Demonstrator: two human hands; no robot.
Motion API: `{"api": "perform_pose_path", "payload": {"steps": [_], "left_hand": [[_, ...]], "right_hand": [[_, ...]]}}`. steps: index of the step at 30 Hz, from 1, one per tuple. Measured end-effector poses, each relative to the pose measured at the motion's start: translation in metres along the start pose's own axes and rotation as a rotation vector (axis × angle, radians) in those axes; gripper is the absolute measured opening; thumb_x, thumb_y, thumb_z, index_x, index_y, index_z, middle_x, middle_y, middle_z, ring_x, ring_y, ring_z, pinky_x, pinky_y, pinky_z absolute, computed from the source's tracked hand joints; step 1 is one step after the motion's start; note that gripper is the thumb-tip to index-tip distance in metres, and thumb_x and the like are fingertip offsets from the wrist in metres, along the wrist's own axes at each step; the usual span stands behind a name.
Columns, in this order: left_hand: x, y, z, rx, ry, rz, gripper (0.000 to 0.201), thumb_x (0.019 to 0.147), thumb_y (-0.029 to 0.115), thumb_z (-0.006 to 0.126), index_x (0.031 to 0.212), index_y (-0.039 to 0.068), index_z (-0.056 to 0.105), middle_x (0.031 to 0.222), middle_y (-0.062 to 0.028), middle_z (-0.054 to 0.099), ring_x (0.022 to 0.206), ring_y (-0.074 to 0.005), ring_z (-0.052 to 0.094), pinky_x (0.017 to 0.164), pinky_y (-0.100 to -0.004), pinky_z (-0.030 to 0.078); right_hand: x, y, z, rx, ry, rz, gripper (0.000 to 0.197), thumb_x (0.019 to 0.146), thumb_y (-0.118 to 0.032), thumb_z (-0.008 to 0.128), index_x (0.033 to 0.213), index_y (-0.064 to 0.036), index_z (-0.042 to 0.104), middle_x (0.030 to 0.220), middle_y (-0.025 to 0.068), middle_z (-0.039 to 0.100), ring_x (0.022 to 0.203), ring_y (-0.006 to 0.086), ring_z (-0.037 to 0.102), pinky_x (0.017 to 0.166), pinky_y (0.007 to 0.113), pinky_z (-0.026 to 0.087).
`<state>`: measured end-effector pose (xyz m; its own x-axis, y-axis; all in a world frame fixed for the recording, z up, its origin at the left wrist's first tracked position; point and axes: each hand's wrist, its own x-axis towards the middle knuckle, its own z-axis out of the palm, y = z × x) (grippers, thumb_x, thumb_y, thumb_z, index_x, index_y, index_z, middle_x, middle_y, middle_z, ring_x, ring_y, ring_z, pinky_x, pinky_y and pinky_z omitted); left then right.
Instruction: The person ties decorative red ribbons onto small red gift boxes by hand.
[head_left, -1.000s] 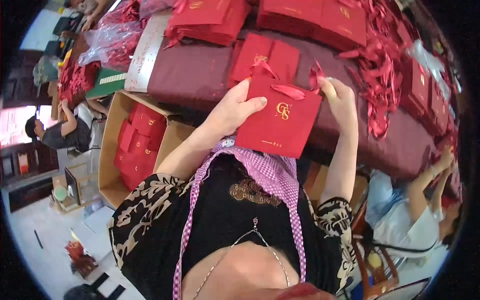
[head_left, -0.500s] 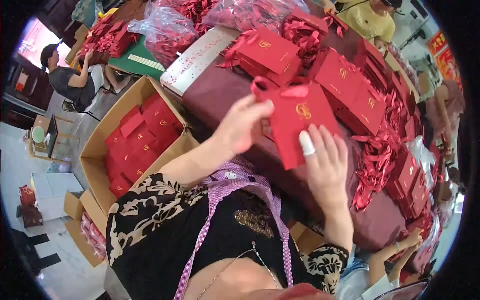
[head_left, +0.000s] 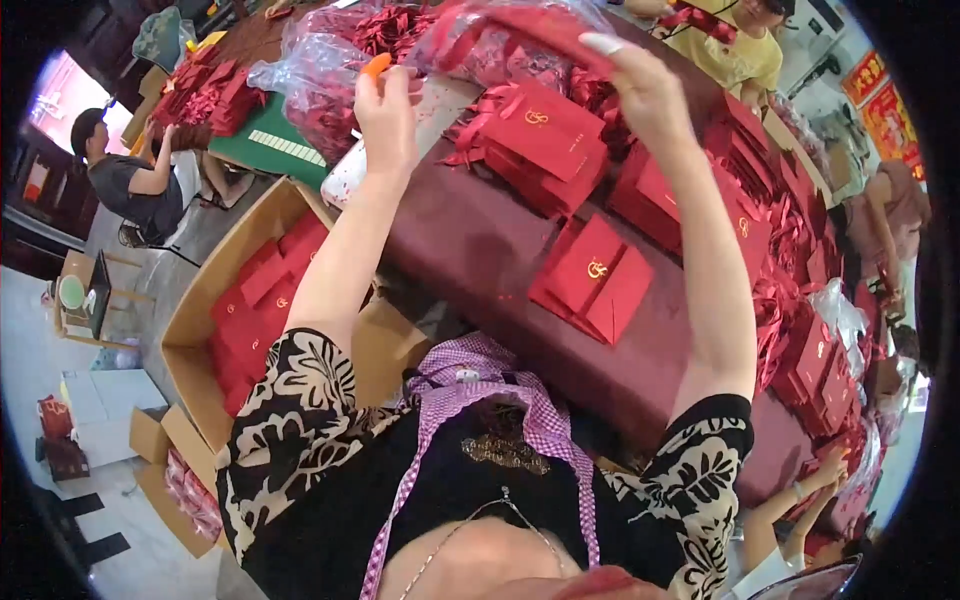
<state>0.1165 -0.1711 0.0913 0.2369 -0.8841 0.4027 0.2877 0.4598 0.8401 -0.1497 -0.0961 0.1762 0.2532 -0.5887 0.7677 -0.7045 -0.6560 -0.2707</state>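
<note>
My right hand [head_left: 650, 95], a white cover on one finger, is raised over the far side of the table. Its fingers are closed at the end of a flat red piece [head_left: 535, 22], smeared by motion, above the clear plastic bags. My left hand [head_left: 388, 115], with an orange fingertip cover, is up beside a clear plastic bag of red ribbons [head_left: 325, 85]; its fingers are loosely bent and apart, with nothing visible in them. Between my arms, a red paper bag with a gold emblem [head_left: 592, 280] lies on the dark red tablecloth [head_left: 470, 240].
Stacked red paper bags [head_left: 545, 140] stand behind the lone bag, with more stacks and ribbons to the right. An open carton [head_left: 190, 310] of red bags is at my left. One person [head_left: 140, 175] sits at far left; others work across the table and at right.
The red paper bag held between both hands now lies on the tablecloth. Both hands have moved up and away from me, the left toward the plastic bags, the right to the red piece.
</note>
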Motion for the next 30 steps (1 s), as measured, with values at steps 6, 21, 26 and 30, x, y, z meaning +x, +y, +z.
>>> {"api": "perform_pose_path", "payload": {"steps": [6,21,26,30], "left_hand": [[0.006,-0.013,0.031,0.586,-0.28,0.537,0.024,0.087,0.016,0.062,0.101,-0.003,0.058,0.096,-0.0193,0.059,0.084,-0.0349,0.058,0.078,-0.043,0.047],[0.007,-0.066,0.079,1.066,-0.844,0.091,0.047,0.083,0.041,0.064,0.098,-0.004,0.059,0.098,-0.0273,0.063,0.098,-0.0409,0.061,0.084,-0.0478,0.047],[0.006,-0.056,0.088,0.934,-0.802,0.071,0.042,0.087,0.035,0.062,0.096,-0.006,0.057,0.097,-0.0298,0.062,0.098,-0.0442,0.059,0.083,-0.0484,0.046],[-0.001,-0.056,0.09,0.819,-0.776,0.047,0.041,0.087,0.032,0.062,0.101,-0.006,0.056,0.097,-0.031,0.062,0.098,-0.0447,0.059,0.083,-0.0486,0.046]], "right_hand": [[-0.069,0.051,0.051,-0.248,-0.206,-0.098,0.05,0.076,0.009,0.05,0.119,-0.0134,0.062,0.123,0.0124,0.06,0.122,0.0324,0.051,0.105,0.045,0.036],[-0.136,0.043,0.065,-0.156,-0.279,0.235,0.057,0.075,0.015,0.042,0.124,-0.0099,0.058,0.132,0.0167,0.053,0.126,0.0385,0.046,0.104,0.043,0.04],[-0.127,0.04,0.058,-0.092,-0.084,0.195,0.048,0.072,0.013,0.047,0.114,-0.0049,0.061,0.121,0.0176,0.06,0.116,0.0373,0.054,0.099,0.044,0.044],[-0.122,0.042,0.05,-0.066,-0.02,0.218,0.043,0.073,0.013,0.047,0.11,-0.0023,0.062,0.112,0.019,0.063,0.108,0.0367,0.058,0.095,0.042,0.047]]}}
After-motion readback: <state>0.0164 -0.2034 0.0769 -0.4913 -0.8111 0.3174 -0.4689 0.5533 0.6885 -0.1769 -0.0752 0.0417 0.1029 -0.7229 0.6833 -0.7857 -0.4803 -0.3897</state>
